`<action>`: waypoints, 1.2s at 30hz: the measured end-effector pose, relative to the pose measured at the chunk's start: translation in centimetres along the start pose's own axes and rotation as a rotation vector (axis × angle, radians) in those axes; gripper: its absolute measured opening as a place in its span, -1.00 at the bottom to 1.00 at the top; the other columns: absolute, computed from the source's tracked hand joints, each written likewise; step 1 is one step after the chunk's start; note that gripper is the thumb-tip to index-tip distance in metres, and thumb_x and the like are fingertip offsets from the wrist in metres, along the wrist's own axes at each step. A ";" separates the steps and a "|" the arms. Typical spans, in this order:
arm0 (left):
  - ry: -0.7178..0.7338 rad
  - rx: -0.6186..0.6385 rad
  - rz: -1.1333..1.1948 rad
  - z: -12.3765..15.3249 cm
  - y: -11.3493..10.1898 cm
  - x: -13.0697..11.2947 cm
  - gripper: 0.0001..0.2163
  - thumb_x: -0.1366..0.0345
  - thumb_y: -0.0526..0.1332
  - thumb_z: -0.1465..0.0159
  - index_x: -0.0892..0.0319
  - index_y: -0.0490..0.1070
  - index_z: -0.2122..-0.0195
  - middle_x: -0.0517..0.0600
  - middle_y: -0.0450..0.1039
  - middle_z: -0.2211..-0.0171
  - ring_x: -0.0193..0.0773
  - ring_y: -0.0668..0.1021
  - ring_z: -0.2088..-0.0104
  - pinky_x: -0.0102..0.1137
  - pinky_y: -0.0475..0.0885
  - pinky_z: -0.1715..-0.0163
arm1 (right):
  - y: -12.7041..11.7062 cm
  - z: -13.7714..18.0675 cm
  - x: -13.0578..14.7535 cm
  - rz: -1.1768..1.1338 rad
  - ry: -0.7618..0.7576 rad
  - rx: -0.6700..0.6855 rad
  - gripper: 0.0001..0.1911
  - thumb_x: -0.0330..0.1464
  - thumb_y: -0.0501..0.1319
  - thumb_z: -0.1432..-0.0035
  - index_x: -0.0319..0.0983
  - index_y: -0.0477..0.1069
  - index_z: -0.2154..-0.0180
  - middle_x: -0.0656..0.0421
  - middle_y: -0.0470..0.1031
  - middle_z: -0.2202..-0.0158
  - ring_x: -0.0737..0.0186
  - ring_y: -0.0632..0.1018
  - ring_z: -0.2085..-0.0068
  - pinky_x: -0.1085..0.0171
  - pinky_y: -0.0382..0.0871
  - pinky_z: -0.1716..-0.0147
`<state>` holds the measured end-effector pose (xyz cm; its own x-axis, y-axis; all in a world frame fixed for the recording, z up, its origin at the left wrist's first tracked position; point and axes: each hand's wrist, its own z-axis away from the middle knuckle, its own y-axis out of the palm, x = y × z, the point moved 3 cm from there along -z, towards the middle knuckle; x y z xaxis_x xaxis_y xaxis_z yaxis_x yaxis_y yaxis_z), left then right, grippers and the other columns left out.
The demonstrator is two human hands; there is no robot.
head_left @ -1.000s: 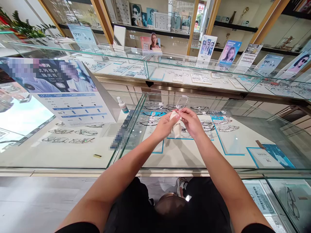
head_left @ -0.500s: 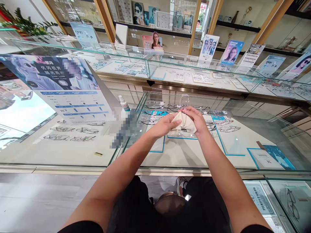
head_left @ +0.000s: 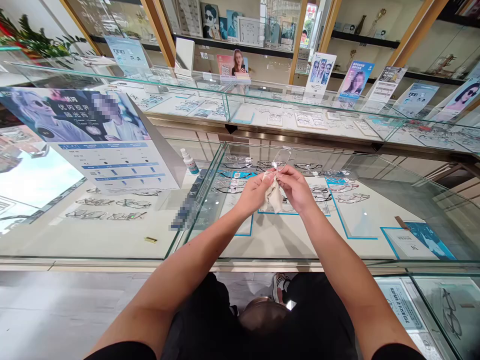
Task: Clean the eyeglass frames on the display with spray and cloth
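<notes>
Above the glass counter, my left hand (head_left: 254, 193) is closed on a bunched cream cloth (head_left: 275, 200), which hangs down between my hands. My right hand (head_left: 296, 188) is closed beside it, its fingers pinching a pair of thin-framed eyeglasses (head_left: 288, 156). Part of the eyeglasses sticks up past my fingertips; the rest is hidden by the cloth and fingers. The cloth touches the eyeglasses where my fingertips meet. Beneath my hands, several eyeglass frames (head_left: 308, 166) lie in rows inside the display case.
A white spray bottle (head_left: 189, 162) stands on the counter at left, close to a large folded sign (head_left: 112, 145). The glass case edge (head_left: 322, 260) runs in front of me. A second glass showcase (head_left: 258, 131) with several upright cards crosses behind.
The cloth was spread wider and is now bunched narrower around the eyeglasses. Both hands have shifted slightly left, and the visible part of the eyeglasses has tilted.
</notes>
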<state>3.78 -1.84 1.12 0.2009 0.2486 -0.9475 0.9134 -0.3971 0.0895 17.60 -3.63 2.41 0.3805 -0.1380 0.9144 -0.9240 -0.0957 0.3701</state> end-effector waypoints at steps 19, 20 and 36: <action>-0.014 0.125 -0.047 -0.7 -0.8 0.6 -0.47 -0.28 0.36 -0.27 0.18 0.50 0.35 -0.07 0.38 0.45 -0.27 0.42 0.30 -0.37 0.39 0.10 | -0.1 -0.1 -0.3 -0.068 -0.010 0.017 -0.80 -0.25 0.55 0.02 -0.12 0.58 0.43 0.26 0.72 0.24 0.30 0.59 0.29 0.29 0.47 0.20; 0.009 0.123 -0.057 -0.7 -0.9 0.5 -0.45 -0.30 0.32 -0.29 0.17 0.47 0.41 -0.06 0.37 0.47 -0.25 0.44 0.27 -0.35 0.39 0.02 | -0.1 -0.1 -0.3 -0.080 -0.018 0.022 -0.81 -0.26 0.55 0.02 -0.12 0.58 0.43 0.26 0.72 0.25 0.30 0.59 0.29 0.29 0.48 0.19; 0.022 0.127 -0.103 -0.6 -0.9 0.4 -0.48 -0.28 0.30 -0.32 0.16 0.50 0.34 -0.04 0.41 0.45 -0.18 0.50 0.16 -0.27 0.34 -0.20 | -0.4 -0.3 -0.5 0.020 -0.079 0.020 -0.76 -0.18 0.55 -0.03 -0.09 0.56 0.39 0.23 0.72 0.22 0.14 0.65 0.12 0.18 0.51 0.03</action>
<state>3.27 -0.84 0.89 0.1174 0.3128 -0.9425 0.8776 -0.4768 -0.0489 17.79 -3.20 1.87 0.3643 -0.2170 0.9056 -0.9309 -0.1114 0.3478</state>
